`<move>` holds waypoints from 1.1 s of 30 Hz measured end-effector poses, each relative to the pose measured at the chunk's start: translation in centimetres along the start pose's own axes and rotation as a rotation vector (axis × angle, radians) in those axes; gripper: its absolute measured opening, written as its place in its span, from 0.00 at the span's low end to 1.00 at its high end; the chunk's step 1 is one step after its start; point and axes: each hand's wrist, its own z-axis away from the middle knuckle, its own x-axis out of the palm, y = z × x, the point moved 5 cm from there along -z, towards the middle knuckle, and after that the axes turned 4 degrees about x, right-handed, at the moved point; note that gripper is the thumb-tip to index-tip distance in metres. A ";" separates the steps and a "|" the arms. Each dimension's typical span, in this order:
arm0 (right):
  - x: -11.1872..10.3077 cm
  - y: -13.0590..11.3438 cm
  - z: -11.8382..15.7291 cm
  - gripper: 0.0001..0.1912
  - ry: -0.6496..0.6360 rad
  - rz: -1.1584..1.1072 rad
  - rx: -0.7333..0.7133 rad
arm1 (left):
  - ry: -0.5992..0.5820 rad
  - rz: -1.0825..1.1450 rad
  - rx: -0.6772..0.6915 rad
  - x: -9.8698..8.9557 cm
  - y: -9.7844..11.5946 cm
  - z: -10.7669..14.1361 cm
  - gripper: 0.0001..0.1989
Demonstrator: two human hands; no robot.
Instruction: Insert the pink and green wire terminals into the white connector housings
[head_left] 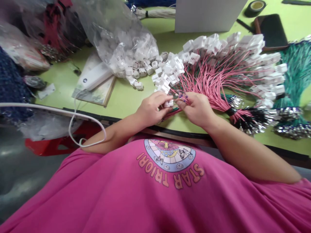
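Near the table's front edge, my left hand (153,108) is closed round a small white plastic connector (169,103), pinched between thumb and fingers. Just to its right, my right hand (196,108) pinches thin wires (179,96) close to that connector; whether their ends sit inside it cannot be made out. Behind both hands spreads a big bundle of pink wires (206,77), many with white connectors (252,42) on their far ends. A black tie gathers the bundle at the right, where metal terminals (255,121) stick out. Loose white connectors (138,72) lie beyond my left hand.
A clear plastic bag of connectors (131,45) stands at the back left, beside a white device (94,76) on a board. Green wires (297,74) lie at the far right, near a phone (272,30) and black tape (255,8). A white cable (48,106) crosses my left arm.
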 end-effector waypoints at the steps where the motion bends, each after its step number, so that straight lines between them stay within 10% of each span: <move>1: -0.4 0.0 0.2 0.11 0.052 0.004 -0.030 | -0.014 -0.038 -0.011 -0.3 -0.4 -0.2 0.16; 4: -0.6 -0.5 1.1 0.19 0.057 0.055 -0.193 | -0.052 -0.099 -0.077 -0.8 -2.3 -0.8 0.18; 7: 1.4 -1.0 1.8 0.23 -0.205 0.284 -0.285 | -0.081 0.003 -0.124 -0.8 -3.9 -1.4 0.15; 14: 3.9 -0.7 1.1 0.20 -0.382 0.718 -0.115 | -0.230 0.114 0.022 0.2 -5.3 -2.9 0.20; 25: 2.7 -0.6 1.2 0.08 -0.689 0.346 -0.364 | -0.379 0.017 0.111 3.4 -11.0 -7.7 0.14; 33: 2.6 0.7 0.3 0.11 -0.427 0.135 -0.212 | -0.474 -0.178 0.320 3.2 -10.3 -6.5 0.17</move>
